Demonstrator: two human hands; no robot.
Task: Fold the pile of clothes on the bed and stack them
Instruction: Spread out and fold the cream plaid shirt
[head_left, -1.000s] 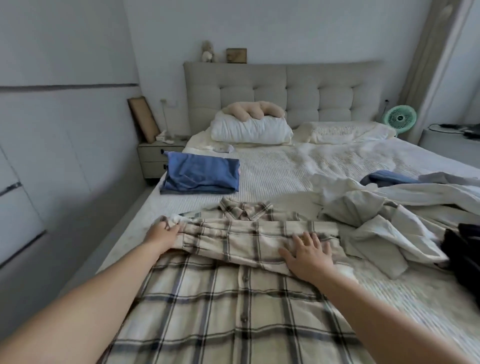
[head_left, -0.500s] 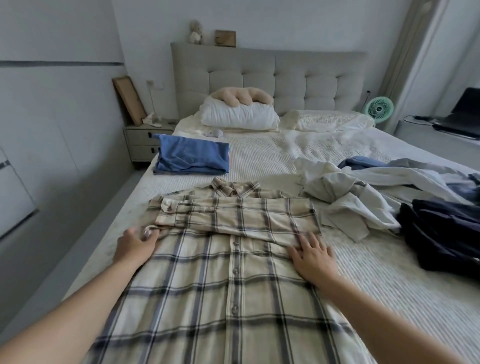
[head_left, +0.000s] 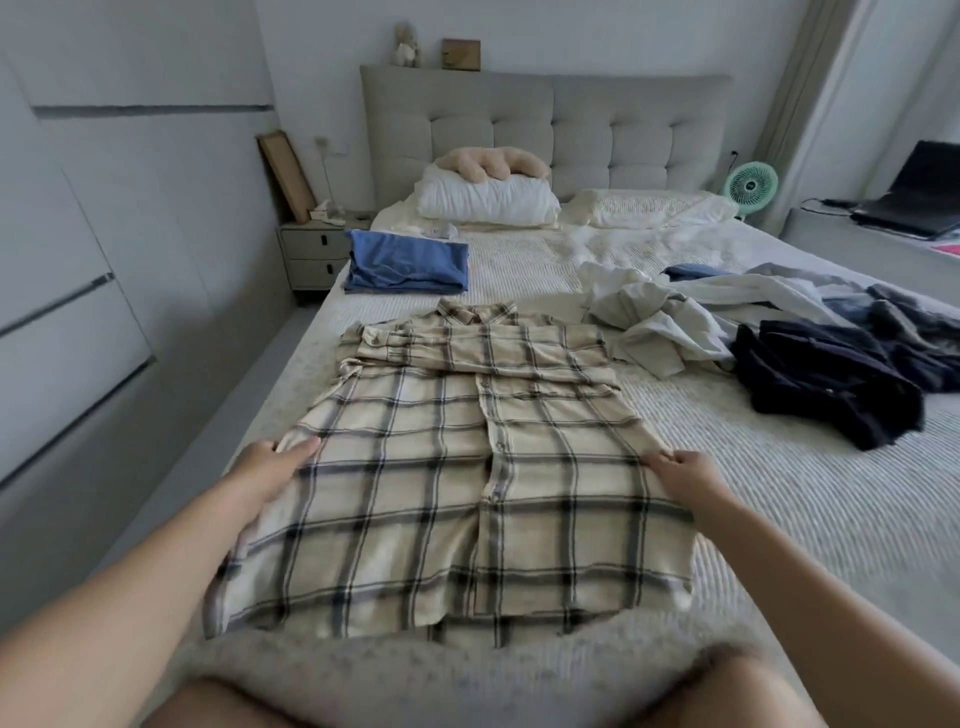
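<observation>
One blue garment (head_left: 408, 261) folded; plaid shirt (head_left: 467, 467) half-folded, left hand (head_left: 275, 465) and right hand (head_left: 680, 470) apparently pinching its sides; pile (head_left: 753, 332) remains

Home bedroom — bed (head_left: 779, 519), padded headboard (head_left: 571, 130), pillows (head_left: 488, 200), nightstand (head_left: 311, 254)

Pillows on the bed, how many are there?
2: a white pillow at the headboard, under a beige plush cushion, and a cream pillow to its right. More may be hidden.
</observation>
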